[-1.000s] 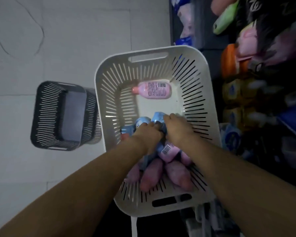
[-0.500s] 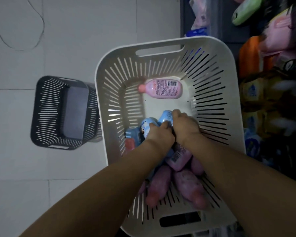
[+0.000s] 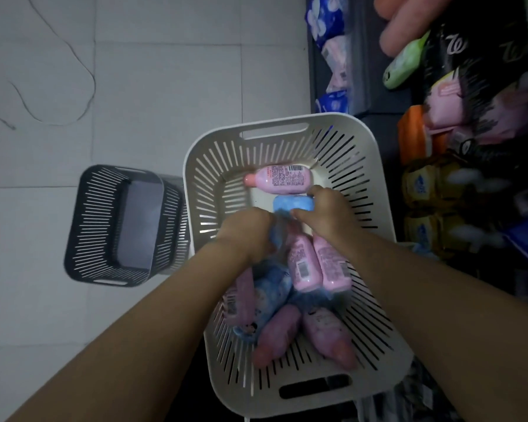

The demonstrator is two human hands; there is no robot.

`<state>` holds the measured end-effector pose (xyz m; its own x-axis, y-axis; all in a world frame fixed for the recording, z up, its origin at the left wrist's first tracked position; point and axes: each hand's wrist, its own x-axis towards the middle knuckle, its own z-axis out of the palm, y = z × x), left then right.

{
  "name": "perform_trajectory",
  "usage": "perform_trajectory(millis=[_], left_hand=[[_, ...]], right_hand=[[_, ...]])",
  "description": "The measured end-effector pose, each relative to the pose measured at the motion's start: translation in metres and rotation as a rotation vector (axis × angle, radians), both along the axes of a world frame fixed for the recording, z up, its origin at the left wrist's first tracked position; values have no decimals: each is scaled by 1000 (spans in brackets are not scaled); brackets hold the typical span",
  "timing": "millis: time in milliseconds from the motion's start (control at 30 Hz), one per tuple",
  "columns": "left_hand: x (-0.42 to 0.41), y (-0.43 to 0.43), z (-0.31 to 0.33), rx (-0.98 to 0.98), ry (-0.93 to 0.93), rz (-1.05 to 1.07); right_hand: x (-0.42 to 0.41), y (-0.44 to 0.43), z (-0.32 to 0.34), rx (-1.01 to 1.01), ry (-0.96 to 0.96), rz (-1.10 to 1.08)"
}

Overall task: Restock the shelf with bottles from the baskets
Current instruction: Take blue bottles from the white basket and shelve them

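Note:
A white slotted basket (image 3: 375, 190) sits on the floor and holds several pink and blue bottles. One pink bottle (image 3: 282, 179) lies alone at its far end. My right hand (image 3: 326, 213) is closed on a blue bottle (image 3: 293, 204) just below it. My left hand (image 3: 247, 236) is closed on another blue bottle (image 3: 276, 236), most of it hidden under my fingers. Two pink bottles (image 3: 317, 263) lie beside my wrists, and more pink and blue ones (image 3: 269, 296) are heaped toward the near end.
A dark slotted basket (image 3: 104, 226) stands on the tiled floor left of the white one, nothing visible in it. Shelves (image 3: 457, 123) packed with colourful packets run along the right. A thin cord (image 3: 58, 74) trails across the floor at upper left.
Both hands have lifted and shifted toward the basket's far end. The blue bottle in my right hand is now raised clear, next to the lone pink one. The view has moved back.

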<state>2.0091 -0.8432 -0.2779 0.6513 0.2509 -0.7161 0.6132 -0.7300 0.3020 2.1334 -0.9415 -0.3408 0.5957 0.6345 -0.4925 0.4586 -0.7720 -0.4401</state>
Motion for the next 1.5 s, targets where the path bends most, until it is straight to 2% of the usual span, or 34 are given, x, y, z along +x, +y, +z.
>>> perform_trajectory(millis=[300,467,567,700,800,933,1033,1267,1500], left_hand=[[-11,15,12,5,-163,165],[-14,23,35,15,-247,264],[-13,28,58,28,-270,270],[-11,38,104,12,-263,251],[-9,49,152,7,-312,231],[0,67,235,55,-452,150],[6,77,302,88,-591,88],[-8,73,434,-66,-989,110],[-29,21,508,-319,-1196,-28]], right_hand=[[-10,15,0,182,-38,47],[-1,12,21,260,139,-71],[4,13,53,233,185,-47],[17,12,116,251,175,2],[25,15,181,244,138,132],[25,19,279,177,-62,342],[15,16,353,176,-188,386],[-32,-13,490,297,-398,175],[-85,-81,569,444,-593,-107]])
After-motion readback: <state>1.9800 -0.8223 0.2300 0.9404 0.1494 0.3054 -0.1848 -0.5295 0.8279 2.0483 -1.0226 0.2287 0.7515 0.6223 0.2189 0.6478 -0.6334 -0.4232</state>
